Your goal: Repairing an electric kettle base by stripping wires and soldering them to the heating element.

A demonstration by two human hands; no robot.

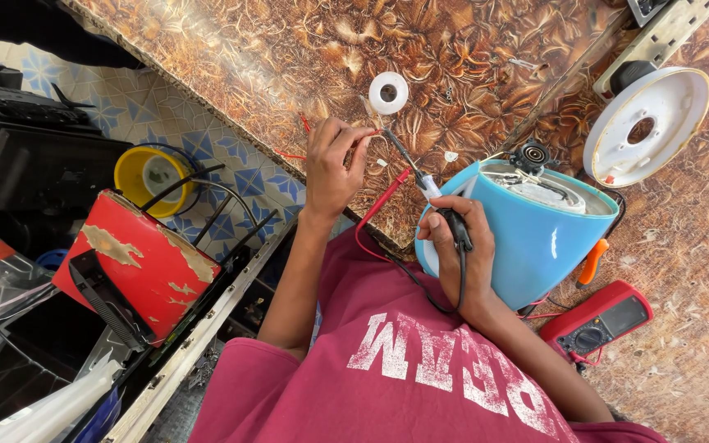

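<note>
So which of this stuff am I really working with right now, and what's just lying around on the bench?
In hand:
- left hand, pinching a thin wire
- right hand, gripping a black-handled pointed tool
- blue appliance shell, against the right hand

Lying about:
- white roll
- white round plate
- red multimeter
- orange-handled screwdriver
- power strip

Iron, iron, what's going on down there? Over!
Right hand grips iron. Left hand pinches something small at its tip. Blue kettle against right hand. Nothing in the way.
</note>
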